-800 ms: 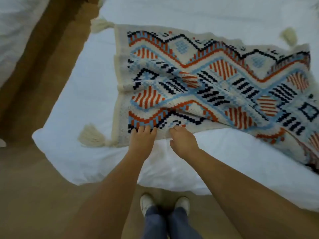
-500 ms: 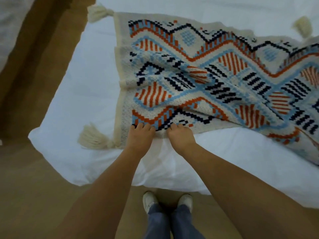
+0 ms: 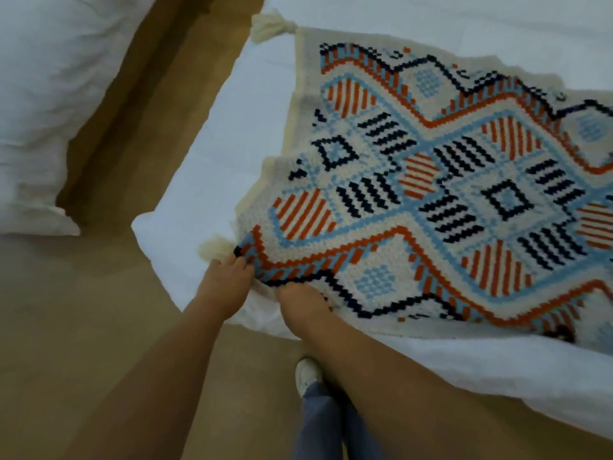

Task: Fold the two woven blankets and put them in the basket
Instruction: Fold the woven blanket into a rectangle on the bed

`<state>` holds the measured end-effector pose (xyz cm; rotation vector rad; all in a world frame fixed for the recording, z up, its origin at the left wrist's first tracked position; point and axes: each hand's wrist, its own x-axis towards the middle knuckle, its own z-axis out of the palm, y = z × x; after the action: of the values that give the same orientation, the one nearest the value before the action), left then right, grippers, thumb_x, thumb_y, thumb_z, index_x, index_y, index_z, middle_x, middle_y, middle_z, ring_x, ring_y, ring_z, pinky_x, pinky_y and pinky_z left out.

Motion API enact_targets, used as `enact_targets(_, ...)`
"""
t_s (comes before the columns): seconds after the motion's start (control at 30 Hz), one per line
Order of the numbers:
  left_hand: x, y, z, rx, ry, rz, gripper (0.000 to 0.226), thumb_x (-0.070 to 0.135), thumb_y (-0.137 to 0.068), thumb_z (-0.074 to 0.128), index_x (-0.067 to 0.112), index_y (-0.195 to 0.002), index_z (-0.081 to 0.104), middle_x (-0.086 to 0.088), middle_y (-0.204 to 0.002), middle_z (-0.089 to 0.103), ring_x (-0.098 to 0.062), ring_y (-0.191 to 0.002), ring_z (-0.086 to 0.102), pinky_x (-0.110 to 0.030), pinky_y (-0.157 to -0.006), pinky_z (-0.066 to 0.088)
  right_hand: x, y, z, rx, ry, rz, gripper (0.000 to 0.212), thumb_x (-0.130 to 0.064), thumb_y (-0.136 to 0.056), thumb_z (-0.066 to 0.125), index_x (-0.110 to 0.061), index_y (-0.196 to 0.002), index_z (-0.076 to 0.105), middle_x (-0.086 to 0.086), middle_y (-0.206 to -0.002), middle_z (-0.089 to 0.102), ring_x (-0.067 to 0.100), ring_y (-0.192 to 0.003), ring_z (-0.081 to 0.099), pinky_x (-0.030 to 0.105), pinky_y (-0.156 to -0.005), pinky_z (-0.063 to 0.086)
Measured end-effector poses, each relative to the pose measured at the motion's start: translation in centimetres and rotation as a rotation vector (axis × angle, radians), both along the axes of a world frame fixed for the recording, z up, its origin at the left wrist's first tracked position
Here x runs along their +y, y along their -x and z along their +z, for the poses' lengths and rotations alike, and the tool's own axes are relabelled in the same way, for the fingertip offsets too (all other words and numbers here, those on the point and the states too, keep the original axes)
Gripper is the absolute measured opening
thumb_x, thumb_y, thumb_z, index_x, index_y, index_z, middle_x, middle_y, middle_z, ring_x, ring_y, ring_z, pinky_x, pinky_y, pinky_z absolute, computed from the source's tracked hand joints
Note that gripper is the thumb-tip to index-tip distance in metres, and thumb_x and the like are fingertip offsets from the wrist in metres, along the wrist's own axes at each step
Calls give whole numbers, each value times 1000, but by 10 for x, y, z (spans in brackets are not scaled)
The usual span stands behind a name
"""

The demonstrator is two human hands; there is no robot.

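A cream woven blanket [image 3: 441, 194] with orange, light-blue and navy diamond patterns lies spread on a white bed [image 3: 225, 151]. Cream tassels hang at its corners, one at the far left corner [image 3: 270, 26]. My left hand [image 3: 224, 287] pinches the near left corner, where the edge bunches up beside another tassel. My right hand [image 3: 303, 303] grips the near edge just to the right of it. Only one blanket shows, and no basket is in view.
A second white bed or pillow [image 3: 46, 94] fills the upper left, across a strip of brown wooden floor [image 3: 109, 310]. My legs in blue jeans [image 3: 328, 426] and a white shoe [image 3: 308, 373] stand at the bed's corner.
The near edge has been drawn toward me, so the blanket now lies flatter and shows more of its pattern. Both hands stayed on the near edge, the left now at its corner.
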<state>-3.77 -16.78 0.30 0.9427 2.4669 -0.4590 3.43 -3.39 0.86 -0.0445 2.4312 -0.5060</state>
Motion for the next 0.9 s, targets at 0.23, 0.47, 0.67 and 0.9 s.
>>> enact_targets(0.23,22,0,-6,-47,-588,521,57,14,-86,50,8,-139,33,-14,-139,39,-32,-123,39,-41,-97,36,30,-7,-8,-71,-1,-106,21,-1,-92,37,-4,-96,57,14,-97,59,30,-86,57,34,-71,41)
enact_targets(0.47,16,15,-19,-1,-77,425,76,23,-92,47,8,-147,-3,-11,-149,27,-31,-135,29,-55,-108,22,32,3,0,-33,38,-120,19,-20,-94,42,-18,-77,35,3,-80,36,19,-68,38,31,-66,31)
enact_targets(0.67,-3,15,-22,-44,-267,514,27,12,-92,40,11,-119,43,-11,-112,52,-31,-98,56,-41,-94,36,15,26,3,63,38,-86,34,-22,-94,42,-7,-124,41,13,-123,45,27,-108,45,33,-81,39)
enact_targets(0.9,-106,5,-11,41,82,797,27,9,-92,43,10,-115,57,-12,-113,60,-29,-103,60,-37,-86,46,-18,30,-4,15,23,61,51,-26,-95,43,-10,-140,26,13,-142,33,30,-127,33,41,-102,37)
